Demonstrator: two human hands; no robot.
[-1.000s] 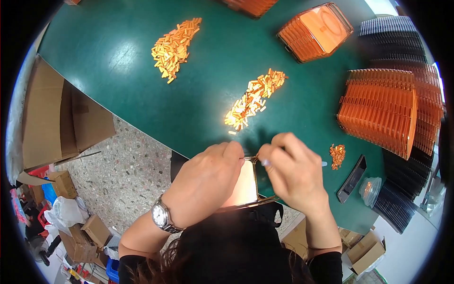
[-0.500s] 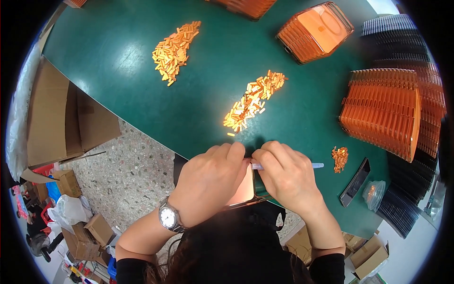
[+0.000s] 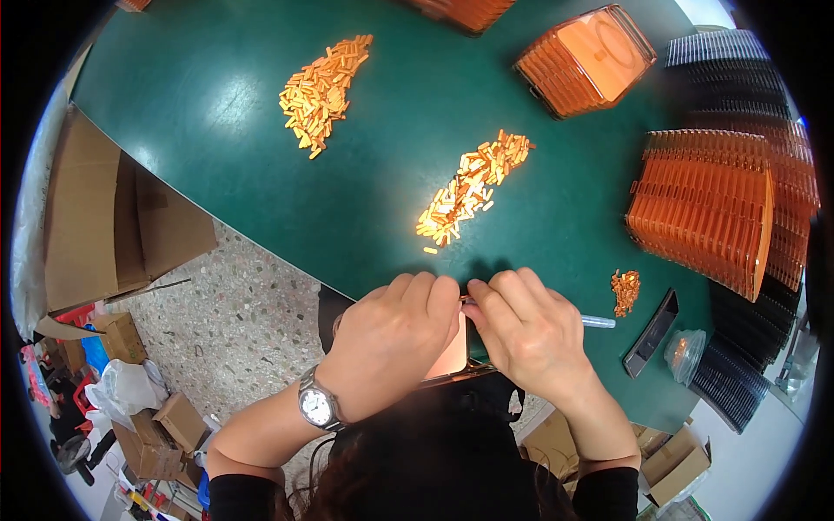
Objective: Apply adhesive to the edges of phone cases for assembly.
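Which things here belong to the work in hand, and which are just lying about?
In use:
- left hand and right hand, fingertips together over an orange tray at the table edge
- slim pen-like tool under the right hand
- near pile of small orange pieces

Lying about:
- far pile of orange pieces
- stacked orange trays
- dark trays
- cardboard boxes on the floor

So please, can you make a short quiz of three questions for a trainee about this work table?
1. True or false: both hands are at the table's near edge.
2. How many loose heaps of small orange pieces lie on the green table?
3. What is on the left wrist?

Key:
1. True: left hand and right hand meet over an orange tray.
2. Three: far, middle, small.
3. A wristwatch.
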